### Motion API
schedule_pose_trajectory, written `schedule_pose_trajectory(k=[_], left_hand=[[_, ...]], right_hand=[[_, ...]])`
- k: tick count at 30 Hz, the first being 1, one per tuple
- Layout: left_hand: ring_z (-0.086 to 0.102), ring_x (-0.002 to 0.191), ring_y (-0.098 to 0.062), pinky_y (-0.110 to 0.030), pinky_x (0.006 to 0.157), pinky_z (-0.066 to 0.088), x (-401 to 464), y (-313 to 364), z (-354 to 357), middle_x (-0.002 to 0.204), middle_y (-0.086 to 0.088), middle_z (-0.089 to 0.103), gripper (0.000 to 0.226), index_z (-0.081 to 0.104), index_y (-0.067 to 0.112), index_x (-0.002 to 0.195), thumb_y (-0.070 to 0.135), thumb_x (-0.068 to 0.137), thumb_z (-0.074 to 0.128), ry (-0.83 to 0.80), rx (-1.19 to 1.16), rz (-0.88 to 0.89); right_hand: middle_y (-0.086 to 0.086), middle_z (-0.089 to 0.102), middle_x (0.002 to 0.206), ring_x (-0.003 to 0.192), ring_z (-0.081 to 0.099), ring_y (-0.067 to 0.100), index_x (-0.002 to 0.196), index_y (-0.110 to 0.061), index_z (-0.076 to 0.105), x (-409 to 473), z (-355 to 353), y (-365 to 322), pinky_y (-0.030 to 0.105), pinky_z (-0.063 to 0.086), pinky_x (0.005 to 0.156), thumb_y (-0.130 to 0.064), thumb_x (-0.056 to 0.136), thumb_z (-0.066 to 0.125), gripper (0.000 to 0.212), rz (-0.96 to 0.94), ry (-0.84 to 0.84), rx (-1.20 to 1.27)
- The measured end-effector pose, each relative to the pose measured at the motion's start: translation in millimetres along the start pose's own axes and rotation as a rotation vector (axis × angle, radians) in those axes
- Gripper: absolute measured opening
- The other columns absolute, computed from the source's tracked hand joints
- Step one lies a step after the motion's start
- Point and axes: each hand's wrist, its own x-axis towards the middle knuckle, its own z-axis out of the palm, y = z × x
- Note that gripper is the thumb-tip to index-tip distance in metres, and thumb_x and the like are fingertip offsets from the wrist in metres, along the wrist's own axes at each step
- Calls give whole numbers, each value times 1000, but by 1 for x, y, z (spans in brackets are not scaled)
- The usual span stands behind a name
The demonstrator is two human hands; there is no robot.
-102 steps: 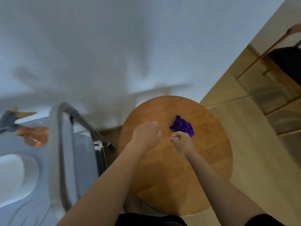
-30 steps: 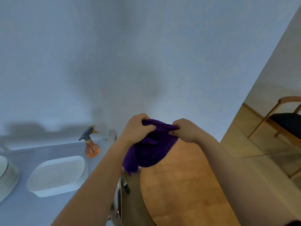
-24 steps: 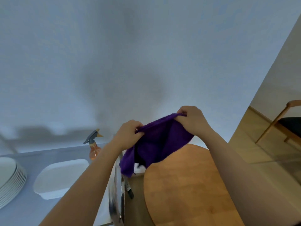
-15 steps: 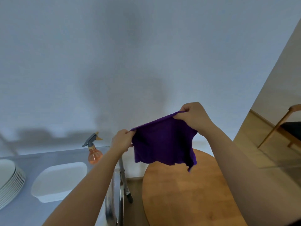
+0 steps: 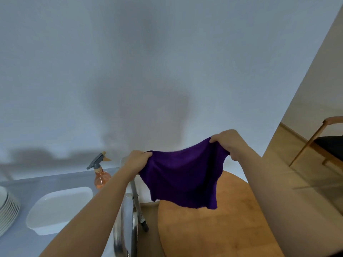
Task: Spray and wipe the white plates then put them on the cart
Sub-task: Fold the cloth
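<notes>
Both hands hold a purple cloth (image 5: 182, 178) up in the air, spread between them. The left hand (image 5: 138, 160) pinches one upper corner, and the right hand (image 5: 227, 142) has its fingers curled round the other, so the cloth hangs as a slack sheet above the far edge of a round wooden table (image 5: 213, 230). It is soft and light and will drape or bunch wherever it is let go; folding it into a pad in one palm would, I judge, give a firmer wiping face than a loose corner.

The white plates are to the left, on a pale grey surface that may be the cart's top shelf, though the view is too wide-angle to be sure. A stack of round white plates (image 5: 7, 210) sits at its left edge, partly cut off by the frame, and a white rectangular dish (image 5: 59, 208) lies nearer the middle. These are stiff, smooth and breakable, probably slippery once sprayed, so each is best lifted by its rim, one at a time. An orange spray bottle (image 5: 101, 175) with a grey trigger stands upright at the far edge, just beyond the dish. A metal cart handle (image 5: 126, 219) runs between that surface and the table. Nothing looks sprayed or wiped yet.
</notes>
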Motion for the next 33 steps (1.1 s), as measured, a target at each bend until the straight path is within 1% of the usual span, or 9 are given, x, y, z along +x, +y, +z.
schedule_pose_trajectory(k=[4,7,10,13,16,20,25,29,33], left_hand=[[44,61,-19,-27,57,36,-10,27,16,67,-9,44,36,46,10,71,34,98,48,-74,46,144],[41,58,-17,-26,56,34,-18,38,28,63,-7,43,38,46,10,68,31,98,48,-94,106,272],[39,53,-13,-23,54,32,-29,43,34,55,-1,44,45,49,9,60,35,96,50,-146,168,366],[58,67,-21,-30,67,46,-38,43,25,75,-17,65,40,69,1,82,39,90,60,-235,117,408],[67,85,-30,-37,80,54,-42,36,11,89,-16,70,26,71,7,95,27,80,75,-373,69,468],[67,86,-11,-25,78,57,-41,29,12,92,4,71,33,67,19,104,15,73,78,-322,265,550],[62,85,1,-9,73,49,-40,28,15,92,16,65,34,63,28,110,2,88,57,-187,238,658],[66,89,-15,-26,79,55,-43,34,10,95,-1,71,42,69,21,103,-8,91,42,-253,56,573],[66,71,-6,-18,63,54,-41,49,-6,75,7,72,34,70,22,91,1,93,43,-260,-142,412]], right_hand=[[10,59,70,61,55,18,71,-6,56,-7,31,10,26,47,51,-1,78,67,14,130,-165,135],[9,58,66,53,57,15,73,-4,60,-17,57,14,22,48,45,0,81,65,10,200,-285,331],[13,67,67,57,67,19,79,2,64,-27,78,14,26,54,53,4,84,60,7,210,-395,476],[19,70,77,70,71,26,84,6,65,-32,85,11,28,57,58,9,85,52,13,201,-427,540],[18,70,76,67,71,25,93,7,63,-33,83,11,30,57,54,4,90,53,11,251,-441,632],[11,72,83,81,68,20,96,-2,64,-36,84,11,33,55,67,-4,91,56,10,281,-500,598],[1,72,89,92,63,13,92,-11,66,-37,84,7,36,40,93,-11,90,59,7,272,-511,558],[0,72,81,90,62,15,89,-13,66,-34,77,7,32,44,84,-14,89,57,8,133,-478,396],[3,66,86,77,60,16,87,-13,62,-35,66,19,22,51,68,0,84,51,17,-207,-378,67]])
